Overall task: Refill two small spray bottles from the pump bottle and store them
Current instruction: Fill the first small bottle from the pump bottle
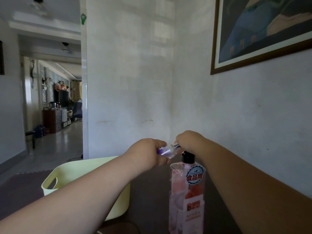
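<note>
Your left hand [148,153] grips the small spray bottle [166,152]; your right hand [189,140] pinches its cap [177,146]; refilling from the pump bottle [187,191] and storing seem left.

A clear small spray bottle [166,152] with a silver neck and a purple patch is held above a pink pump bottle [186,200] with a black top and a blue-and-white badge in red characters. At near left is a pale yellow basket [67,173]; at far right, a brown-framed painting [263,29] in blues and tan on a white wall [131,73].

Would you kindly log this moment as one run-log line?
left hand: holds small spray bottle tilted | right hand: grips its silver top | pump bottle: upright below | yellow basket: left
</note>
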Tool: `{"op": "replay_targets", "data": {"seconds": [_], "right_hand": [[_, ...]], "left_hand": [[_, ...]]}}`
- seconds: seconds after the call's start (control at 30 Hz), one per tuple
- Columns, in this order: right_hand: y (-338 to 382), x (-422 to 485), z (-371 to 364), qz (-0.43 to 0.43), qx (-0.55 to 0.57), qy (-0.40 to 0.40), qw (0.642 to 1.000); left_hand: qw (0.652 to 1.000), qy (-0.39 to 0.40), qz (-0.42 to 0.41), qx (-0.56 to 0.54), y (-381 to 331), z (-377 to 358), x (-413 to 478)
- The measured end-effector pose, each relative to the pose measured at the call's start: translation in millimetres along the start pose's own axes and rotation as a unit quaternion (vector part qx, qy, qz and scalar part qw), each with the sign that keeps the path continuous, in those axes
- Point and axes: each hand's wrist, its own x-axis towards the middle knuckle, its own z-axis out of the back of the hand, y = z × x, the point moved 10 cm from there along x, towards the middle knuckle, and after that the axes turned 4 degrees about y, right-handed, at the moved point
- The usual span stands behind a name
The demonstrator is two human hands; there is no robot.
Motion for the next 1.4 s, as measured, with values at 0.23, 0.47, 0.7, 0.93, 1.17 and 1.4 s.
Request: {"op": "replay_targets", "data": {"seconds": [0.23, 0.47, 0.7, 0.93, 1.17, 1.4], "right_hand": [[3.8, -2.1, 8.0, 0.011, 0.068, 0.043, 0.997], [15.3, 6.7, 0.4, 0.088, -0.146, 0.031, 0.985], [15.4, 7.7, -16.0, 0.143, -0.328, 0.011, 0.934], [14.9, 1.5, -8.8, 0.12, -0.256, 0.002, 0.959], [6.8, 4.3, 10.6, 0.04, 0.005, 0.042, 0.998], [14.4, 5.0, 3.3, 0.085, -0.14, 0.025, 0.986]], "left_hand": [[1.0, -0.017, 0.003, -0.019, -2.0, 11.5, 1.1], [1.0, -0.011, 0.006, -0.018, 2.8, 7.7, 4.8], [1.0, 0.0, 0.004, -0.011, 4.9, -4.5, 4.0], [1.0, 0.001, 0.002, -0.013, 5.6, -2.4, 1.7], [0.999, -0.007, 0.008, -0.047, 8.3, 5.2, 2.5], [0.999, -0.012, 0.007, -0.038, 7.4, 4.3, 4.6]]}}
